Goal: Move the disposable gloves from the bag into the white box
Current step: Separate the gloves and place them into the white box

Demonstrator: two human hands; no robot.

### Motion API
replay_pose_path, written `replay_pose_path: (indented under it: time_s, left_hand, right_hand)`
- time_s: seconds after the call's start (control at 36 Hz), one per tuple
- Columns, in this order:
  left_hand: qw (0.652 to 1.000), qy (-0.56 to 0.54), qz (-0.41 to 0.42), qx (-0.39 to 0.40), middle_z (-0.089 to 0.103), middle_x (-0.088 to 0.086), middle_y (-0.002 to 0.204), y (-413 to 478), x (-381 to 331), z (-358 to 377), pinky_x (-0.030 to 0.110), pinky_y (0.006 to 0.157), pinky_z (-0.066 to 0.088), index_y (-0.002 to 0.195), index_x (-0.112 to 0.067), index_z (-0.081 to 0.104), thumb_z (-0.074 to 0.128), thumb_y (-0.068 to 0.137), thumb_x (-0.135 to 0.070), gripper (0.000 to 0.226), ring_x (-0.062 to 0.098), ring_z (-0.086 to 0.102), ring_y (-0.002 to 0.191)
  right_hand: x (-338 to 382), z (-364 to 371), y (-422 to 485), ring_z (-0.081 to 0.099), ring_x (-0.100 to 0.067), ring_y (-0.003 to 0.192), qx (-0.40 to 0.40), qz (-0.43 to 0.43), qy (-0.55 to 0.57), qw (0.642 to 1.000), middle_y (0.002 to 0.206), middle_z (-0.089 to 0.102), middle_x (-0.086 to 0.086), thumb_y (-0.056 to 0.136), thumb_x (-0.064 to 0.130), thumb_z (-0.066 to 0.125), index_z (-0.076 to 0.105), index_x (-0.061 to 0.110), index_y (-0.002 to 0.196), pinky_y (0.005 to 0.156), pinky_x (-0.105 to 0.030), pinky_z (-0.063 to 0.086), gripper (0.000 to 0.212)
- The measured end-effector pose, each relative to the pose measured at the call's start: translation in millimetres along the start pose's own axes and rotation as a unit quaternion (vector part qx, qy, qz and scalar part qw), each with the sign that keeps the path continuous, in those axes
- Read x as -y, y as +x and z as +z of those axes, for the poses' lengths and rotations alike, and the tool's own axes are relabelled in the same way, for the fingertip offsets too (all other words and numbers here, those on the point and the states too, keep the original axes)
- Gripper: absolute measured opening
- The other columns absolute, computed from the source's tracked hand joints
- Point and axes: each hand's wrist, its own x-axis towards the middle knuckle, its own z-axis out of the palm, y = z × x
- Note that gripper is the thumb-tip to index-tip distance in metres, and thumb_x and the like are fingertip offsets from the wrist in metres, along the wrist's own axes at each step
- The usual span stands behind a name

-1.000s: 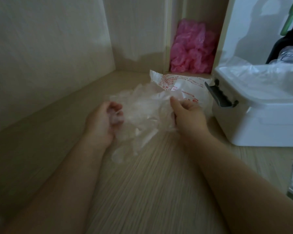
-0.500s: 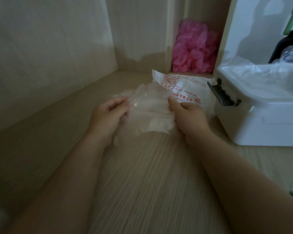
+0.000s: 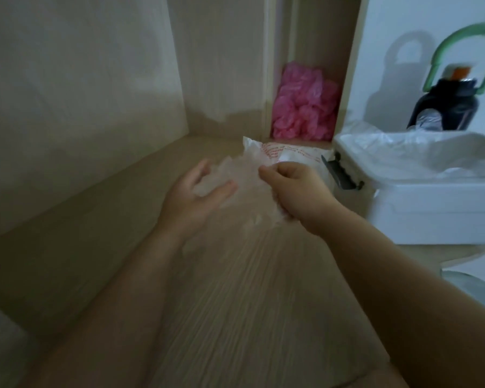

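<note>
The person is holding a bunch of clear gloves (image 3: 242,179) just above the wooden surface (image 3: 235,289), between the two hands. The right hand (image 3: 294,189) is gripping the right side of the bunch, with the fingers curled around it and the thumb pressing on top. The left hand (image 3: 196,197) is staying open, its fingers straight and spread, and it is touching the left side of the gloves without closing on them. The picture is blurred here, so I cannot tell how many gloves are in the bunch.

The bag (image 3: 294,154), white with red print, is lying on the surface just behind the hands, and the gloves are reaching to its near edge. The white box (image 3: 431,208) is standing to the right of the bag, close to the right hand, with a dark latch (image 3: 340,175) on its left side. It is standing open, and crumpled clear plastic (image 3: 398,148) is lying inside it.

Behind the bag, pink plastic (image 3: 305,107) is filling a narrow compartment. A dark bottle (image 3: 448,107) with a green handle (image 3: 459,46) is standing behind the box.
</note>
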Motion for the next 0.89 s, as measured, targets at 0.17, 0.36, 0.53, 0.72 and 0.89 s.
replay_pose_path:
  time_s: [0.17,0.36,0.53,0.72,0.89]
  left_hand:
    - [0.996,-0.018,0.038,0.081,0.066,-0.023,0.091,10.3,-33.3,8.3,0.016,0.091,0.041,0.129,-0.026,0.054,0.074,0.081,-0.019,0.052,-0.003,0.057,0.096]
    - [0.993,-0.096,0.064,0.033,0.067,-0.012,0.073,38.9,-80.9,22.8,0.012,0.068,0.047,0.092,-0.023,0.068,0.059,0.092,-0.008,0.017,-0.003,0.06,0.067]
    - [0.983,0.007,0.111,-0.145,0.057,0.0,0.129,49.4,-124.9,56.8,0.025,0.098,0.041,0.131,-0.019,0.055,0.056,0.092,-0.018,0.039,0.015,0.053,0.115]
    - [0.968,-0.003,0.239,0.074,0.065,-0.007,0.113,35.1,-148.5,116.2,0.028,0.09,0.047,0.1,-0.043,0.062,0.052,0.094,-0.024,0.023,0.008,0.06,0.101]
    - [0.909,0.173,0.251,0.284,0.061,-0.008,0.12,33.5,-151.7,158.5,0.021,0.093,0.041,0.121,-0.021,0.065,0.055,0.095,-0.019,0.028,0.009,0.056,0.113]
  right_hand:
    - [39.9,-34.5,-5.1,0.039,-0.009,0.032,0.013,-0.039,-0.01,0.999,0.041,0.044,0.007,0.094,0.031,0.057,0.059,0.016,0.07,0.035,-0.018,0.031,0.028]
    - [60.5,-98.8,2.7,0.032,-0.012,0.031,-0.072,-0.036,0.019,0.997,0.046,0.04,-0.004,0.095,0.022,0.055,0.062,-0.002,0.088,0.034,-0.019,0.026,0.027]
    - [53.4,-159.1,15.5,0.034,-0.019,0.043,-0.173,0.0,-0.077,0.982,0.056,0.037,-0.008,0.095,0.02,0.05,0.061,-0.005,0.09,0.041,-0.024,0.031,0.028]
    - [28.1,-217.8,20.2,0.043,-0.022,0.051,-0.185,0.099,-0.219,0.953,0.065,0.045,-0.007,0.099,0.02,0.042,0.055,0.003,0.085,0.041,-0.026,0.037,0.026]
    - [-2.7,-261.9,25.0,0.052,-0.029,0.082,-0.178,0.16,-0.396,0.886,0.095,0.056,-0.014,0.097,0.028,0.043,0.059,0.002,0.101,0.073,-0.032,0.043,0.031]
